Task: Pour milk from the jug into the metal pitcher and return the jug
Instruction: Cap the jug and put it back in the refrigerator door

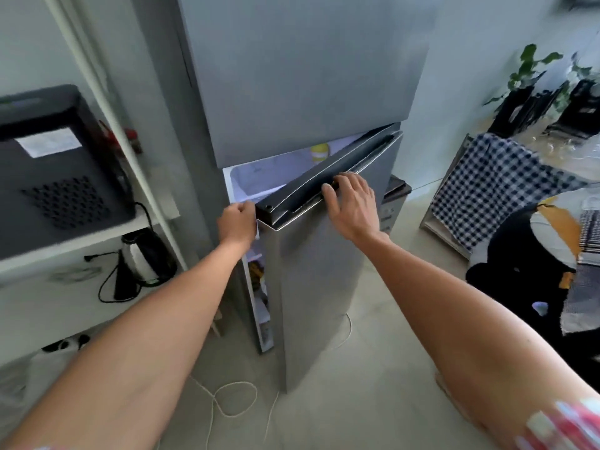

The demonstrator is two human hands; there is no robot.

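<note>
A grey two-door fridge [302, 76] stands in front of me, its lower door [318, 271] partly ajar. My left hand [237, 222] is curled around the door's left top corner. My right hand [352, 203] rests on the door's dark top edge, fingers bent over it. Inside the lit compartment a yellow-lidded container [319, 152] shows on a shelf, and door-shelf items [258, 274] are dimly visible lower down. Neither the milk jug nor the metal pitcher is visible.
A black microwave [55, 170] sits on a white shelf at left, with an electric kettle [143, 258] and its cord below. A checked cloth [496, 190] hangs over a rack at right, with plants [532, 73] behind. A white cable [227, 404] loops on the floor.
</note>
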